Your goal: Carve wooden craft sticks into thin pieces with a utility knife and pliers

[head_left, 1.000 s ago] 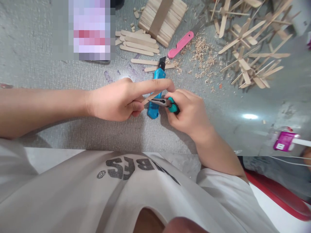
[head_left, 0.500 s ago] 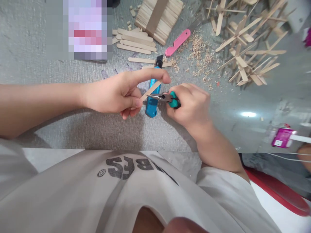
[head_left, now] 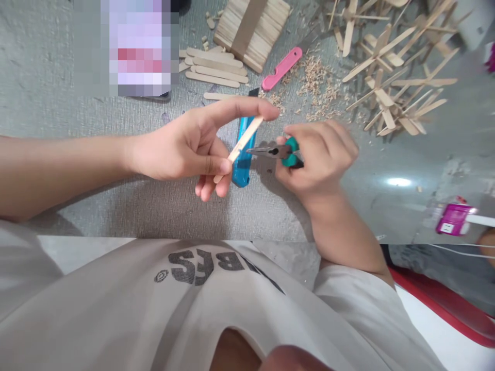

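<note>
Between the thumb and fingers of my left hand (head_left: 204,139) a wooden popsicle stick (head_left: 247,135) is held at a slant, its upper end against the index fingertip. A small notch or hole shows near the stick's middle. My right hand (head_left: 319,157) is closed round the green handles of needle-nose pliers (head_left: 273,150). The pliers' tips point left, just short of the stick's notch. Under the stick, a blue utility knife (head_left: 243,167) lies on the table, partly covered by my left hand and the stick.
Loose popsicle sticks (head_left: 216,67) and a banded bundle of sticks (head_left: 251,31) lie at the back. A pink-handled cutter (head_left: 282,68) rests beside wood shavings (head_left: 317,77). Star-shaped stick assemblies (head_left: 390,77) spread at the back right. A purple packet (head_left: 455,219) sits at the right.
The pliers have drawn back to the right, away from the stick. My left hand has opened out a little and tilted the stick, so more of it shows.
</note>
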Demonstrator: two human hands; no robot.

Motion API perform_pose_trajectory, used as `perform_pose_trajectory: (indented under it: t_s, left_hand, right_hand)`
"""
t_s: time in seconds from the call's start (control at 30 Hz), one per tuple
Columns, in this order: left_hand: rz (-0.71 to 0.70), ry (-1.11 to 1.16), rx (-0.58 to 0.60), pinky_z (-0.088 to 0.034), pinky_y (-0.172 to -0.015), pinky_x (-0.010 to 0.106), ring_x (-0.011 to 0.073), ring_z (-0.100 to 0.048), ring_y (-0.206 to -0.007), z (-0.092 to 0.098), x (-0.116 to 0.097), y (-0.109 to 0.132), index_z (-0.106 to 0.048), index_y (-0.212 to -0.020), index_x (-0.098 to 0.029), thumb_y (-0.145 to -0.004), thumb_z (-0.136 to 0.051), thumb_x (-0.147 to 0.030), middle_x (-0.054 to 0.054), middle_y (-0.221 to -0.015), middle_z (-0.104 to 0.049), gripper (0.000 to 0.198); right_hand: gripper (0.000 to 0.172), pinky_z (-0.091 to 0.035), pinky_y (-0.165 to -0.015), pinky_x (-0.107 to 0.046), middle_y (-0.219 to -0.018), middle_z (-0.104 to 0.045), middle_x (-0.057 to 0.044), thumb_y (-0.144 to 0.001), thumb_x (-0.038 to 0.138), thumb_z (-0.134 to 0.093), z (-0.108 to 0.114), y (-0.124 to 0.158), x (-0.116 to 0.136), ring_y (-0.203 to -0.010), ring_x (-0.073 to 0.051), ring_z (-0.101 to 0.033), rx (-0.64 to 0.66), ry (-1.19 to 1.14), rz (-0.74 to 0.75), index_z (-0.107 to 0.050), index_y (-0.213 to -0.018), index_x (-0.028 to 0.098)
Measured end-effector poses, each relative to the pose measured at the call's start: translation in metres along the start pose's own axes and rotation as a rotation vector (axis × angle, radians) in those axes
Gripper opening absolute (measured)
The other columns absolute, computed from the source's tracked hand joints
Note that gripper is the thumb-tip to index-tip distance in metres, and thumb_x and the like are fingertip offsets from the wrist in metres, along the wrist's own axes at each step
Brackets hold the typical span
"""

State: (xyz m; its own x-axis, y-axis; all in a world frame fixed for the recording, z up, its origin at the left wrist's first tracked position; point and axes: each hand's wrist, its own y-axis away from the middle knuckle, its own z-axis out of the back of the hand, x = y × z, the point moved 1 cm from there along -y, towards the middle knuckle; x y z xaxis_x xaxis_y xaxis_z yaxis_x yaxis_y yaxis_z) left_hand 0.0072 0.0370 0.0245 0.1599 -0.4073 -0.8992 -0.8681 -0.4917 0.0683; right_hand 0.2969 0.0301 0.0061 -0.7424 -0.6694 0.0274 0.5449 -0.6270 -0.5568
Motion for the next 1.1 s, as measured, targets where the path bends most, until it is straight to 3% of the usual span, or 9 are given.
perform_pose_trajectory:
  t_s: [0.13, 0.37, 0.7, 0.83, 1.0, 1.1]
  left_hand:
    - [-0.087, -0.013, -0.084, -0.067, -0.059, 0.020, 0.0140, -0.080, -0.060, -0.009, 0.005, 0.000, -0.023, -0.172, -0.022, -0.099, -0.071, -0.006, -0.005, -0.083, -0.083, 0.088]
    - [-0.132, -0.005, -0.085, -0.070, -0.066, 0.020, 0.0140, -0.083, -0.069, -0.012, 0.012, 0.002, -0.028, -0.170, -0.032, -0.101, -0.073, -0.009, -0.006, -0.088, -0.082, 0.085]
    - [-0.120, -0.061, -0.148, -0.067, -0.063, 0.018, 0.0132, -0.082, -0.068, -0.010, 0.012, 0.000, -0.038, -0.168, -0.032, -0.096, -0.072, -0.008, -0.007, -0.082, -0.076, 0.083]
    - [-0.132, -0.205, -0.163, -0.064, -0.054, 0.021, 0.0158, -0.077, -0.060, -0.008, 0.012, 0.001, -0.039, -0.172, -0.018, -0.089, -0.063, -0.004, -0.004, -0.075, -0.073, 0.088]
    - [-0.163, -0.524, -0.185, -0.058, -0.057, 0.018, 0.0125, -0.071, -0.058, -0.005, 0.010, 0.006, -0.045, -0.172, -0.023, -0.076, -0.054, -0.003, -0.005, -0.071, -0.072, 0.098]
    - [-0.202, -0.645, -0.184, -0.057, -0.061, 0.020, 0.0124, -0.065, -0.056, -0.005, 0.008, 0.008, -0.049, -0.169, -0.025, -0.076, -0.058, -0.007, -0.005, -0.070, -0.070, 0.095]
  right_hand:
    - [0.031, -0.059, -0.086, -0.049, -0.107, -0.081, -0.010, -0.104, 0.032, -0.055, -0.002, 0.003, 0.014, -0.096, -0.031, -0.077, 0.057, -0.142, -0.054, -0.067, -0.132, 0.027]
    - [0.026, -0.061, -0.082, -0.046, -0.102, -0.080, -0.009, -0.103, 0.035, -0.057, -0.005, 0.004, 0.022, -0.089, -0.028, -0.077, 0.089, -0.234, -0.070, -0.066, -0.126, 0.026]
    - [0.017, -0.059, -0.082, -0.041, -0.102, -0.080, -0.007, -0.100, 0.028, -0.065, -0.003, -0.001, 0.024, -0.090, -0.026, -0.076, 0.186, -0.397, -0.113, -0.068, -0.116, 0.027]
    - [0.019, -0.061, -0.082, -0.041, -0.102, -0.080, -0.007, -0.099, 0.028, -0.066, -0.002, -0.001, 0.020, -0.091, -0.026, -0.077, 0.228, -0.426, -0.093, -0.068, -0.117, 0.026]
    - [0.036, -0.064, -0.090, -0.046, -0.116, -0.082, -0.012, -0.095, 0.027, -0.065, 0.002, 0.000, 0.017, -0.102, -0.030, -0.079, 0.310, -0.438, -0.057, -0.068, -0.131, 0.023]
    - [0.037, -0.063, -0.088, -0.046, -0.113, -0.082, -0.010, -0.096, 0.028, -0.063, 0.005, 0.002, 0.017, -0.101, -0.030, -0.078, 0.356, -0.406, -0.090, -0.068, -0.133, 0.026]
